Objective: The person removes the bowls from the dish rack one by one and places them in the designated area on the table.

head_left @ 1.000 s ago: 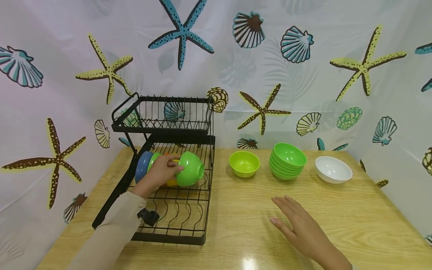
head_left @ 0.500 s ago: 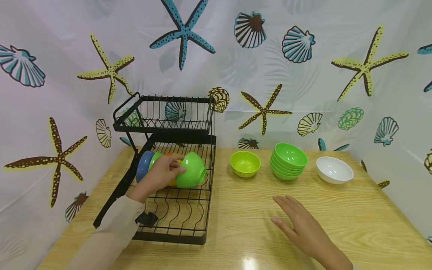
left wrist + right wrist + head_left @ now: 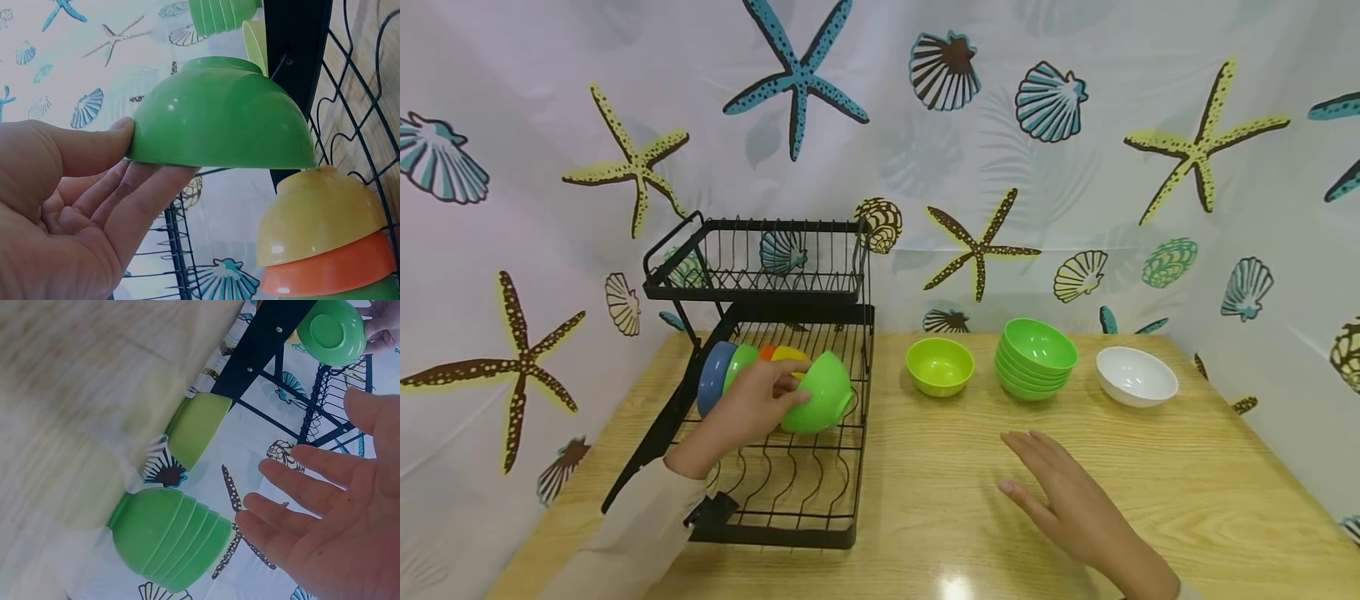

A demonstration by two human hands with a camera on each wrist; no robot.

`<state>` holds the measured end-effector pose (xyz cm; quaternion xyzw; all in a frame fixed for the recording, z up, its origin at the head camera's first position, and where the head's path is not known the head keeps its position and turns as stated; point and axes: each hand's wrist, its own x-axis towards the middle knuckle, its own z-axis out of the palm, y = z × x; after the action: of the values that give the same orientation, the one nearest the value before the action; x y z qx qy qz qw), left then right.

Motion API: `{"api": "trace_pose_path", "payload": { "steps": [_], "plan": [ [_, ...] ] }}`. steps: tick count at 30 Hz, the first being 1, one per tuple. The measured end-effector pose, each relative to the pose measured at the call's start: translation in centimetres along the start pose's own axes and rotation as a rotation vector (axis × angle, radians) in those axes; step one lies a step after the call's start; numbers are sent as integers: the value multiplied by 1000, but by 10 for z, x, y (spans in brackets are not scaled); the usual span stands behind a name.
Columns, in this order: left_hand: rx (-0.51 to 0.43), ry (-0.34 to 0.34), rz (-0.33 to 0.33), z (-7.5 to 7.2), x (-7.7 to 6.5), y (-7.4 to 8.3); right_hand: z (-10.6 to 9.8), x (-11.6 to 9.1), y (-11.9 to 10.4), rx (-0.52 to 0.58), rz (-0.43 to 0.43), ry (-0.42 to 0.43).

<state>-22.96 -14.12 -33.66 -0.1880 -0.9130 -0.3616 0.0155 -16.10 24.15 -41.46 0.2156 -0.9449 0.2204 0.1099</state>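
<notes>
My left hand [image 3: 760, 404] pinches the rim of a green bowl [image 3: 822, 393] between thumb and fingers, over the lower tier of the black dish rack [image 3: 790, 533]. In the left wrist view this bowl [image 3: 225, 119] shows its outside, its rim toward my fingers. To its left a row of bowls leans on edge in the rack: a blue bowl [image 3: 713, 379], another green bowl [image 3: 741, 360], an orange bowl [image 3: 331, 269] and a yellow bowl [image 3: 322, 215]. My right hand [image 3: 1071, 504] hovers over the table with its fingers straight, holding nothing.
Right of the rack stand a lime-yellow bowl [image 3: 940, 367], a stack of several green bowls [image 3: 1036, 360] and a white bowl [image 3: 1137, 377] on the wooden table [image 3: 940, 492]. The rack's upper tier [image 3: 752, 294] overhangs the back. A patterned curtain [image 3: 910, 167] encloses the table.
My left hand has drawn the green bowl slightly toward me, and it now tilts more, apart from the yellow bowl. My right hand has stayed nearly still.
</notes>
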Motion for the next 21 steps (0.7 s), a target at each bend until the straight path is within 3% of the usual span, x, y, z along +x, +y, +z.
{"api": "trace_pose_path", "payload": {
  "steps": [10,16,21],
  "plan": [
    [-16,-10,66,6,-27,17,-5,7,-2,-9,-51,34],
    [-55,-1,172,12,-38,32,-4,11,-7,-9,-94,62],
    [-27,-8,239,20,-44,42,-5,15,-9,-13,-168,138]
  ]
}}
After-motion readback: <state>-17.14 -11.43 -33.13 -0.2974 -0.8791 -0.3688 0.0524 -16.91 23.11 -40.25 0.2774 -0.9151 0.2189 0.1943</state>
